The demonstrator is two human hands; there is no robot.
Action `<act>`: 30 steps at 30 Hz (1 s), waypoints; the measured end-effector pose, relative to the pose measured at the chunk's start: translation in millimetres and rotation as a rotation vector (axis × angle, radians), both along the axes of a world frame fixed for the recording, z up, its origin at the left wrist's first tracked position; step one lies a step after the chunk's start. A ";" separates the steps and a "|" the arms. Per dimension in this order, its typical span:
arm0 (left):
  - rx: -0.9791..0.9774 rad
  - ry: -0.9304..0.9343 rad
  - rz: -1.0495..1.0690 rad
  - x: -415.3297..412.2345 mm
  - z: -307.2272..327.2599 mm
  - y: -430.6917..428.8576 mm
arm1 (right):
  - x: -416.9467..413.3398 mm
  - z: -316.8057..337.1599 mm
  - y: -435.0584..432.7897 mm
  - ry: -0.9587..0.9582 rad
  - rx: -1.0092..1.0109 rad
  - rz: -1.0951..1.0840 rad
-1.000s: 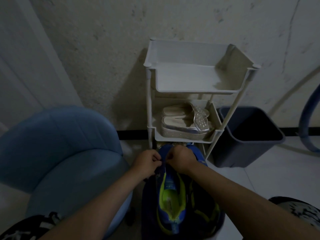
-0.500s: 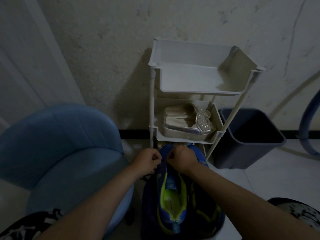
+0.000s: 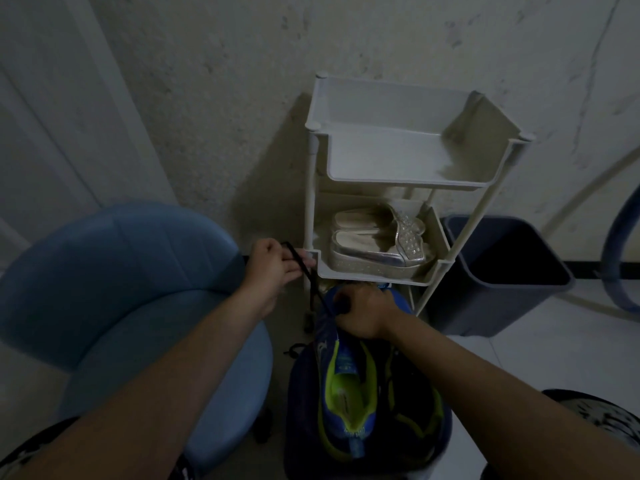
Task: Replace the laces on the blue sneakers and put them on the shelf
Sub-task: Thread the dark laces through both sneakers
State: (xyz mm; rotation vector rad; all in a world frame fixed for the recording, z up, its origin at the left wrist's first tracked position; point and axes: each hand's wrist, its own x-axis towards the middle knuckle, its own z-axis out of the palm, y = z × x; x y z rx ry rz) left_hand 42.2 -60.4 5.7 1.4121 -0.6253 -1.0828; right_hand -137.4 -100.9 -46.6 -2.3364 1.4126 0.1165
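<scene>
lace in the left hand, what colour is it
Black; the head view shows the lace stretched from the left hand to the blue sneaker.

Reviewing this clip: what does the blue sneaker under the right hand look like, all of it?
The blue sneaker has a yellow-green lining and tongue. It sits upright, heel toward the camera, toe toward the white rack. The right hand grips its front end. From there a black lace runs up to the left hand, which pinches it. A second sneaker lies beside it.
</scene>
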 end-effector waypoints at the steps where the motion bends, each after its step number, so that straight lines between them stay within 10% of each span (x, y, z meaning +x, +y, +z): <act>1: -0.033 0.071 0.011 -1.3 6.0 1.2 | 1.4 2.5 0.4 -0.007 -0.002 0.009; 12: -0.179 0.223 0.088 12.4 27.3 -7.4 | 16.6 15.2 -0.6 -0.158 -0.033 0.032; 21: 0.354 -0.435 -0.666 -14.5 -5.0 18.3 | 20.2 72.0 0.0 -0.982 0.078 -0.077; 25: 0.315 -0.501 -0.565 -27.6 -14.9 11.2 | 16.0 69.1 -1.5 -0.858 0.148 -0.067; 30: 0.170 -0.057 -0.154 -19.0 -2.2 7.3 | -0.2 37.9 0.7 -0.184 0.148 0.094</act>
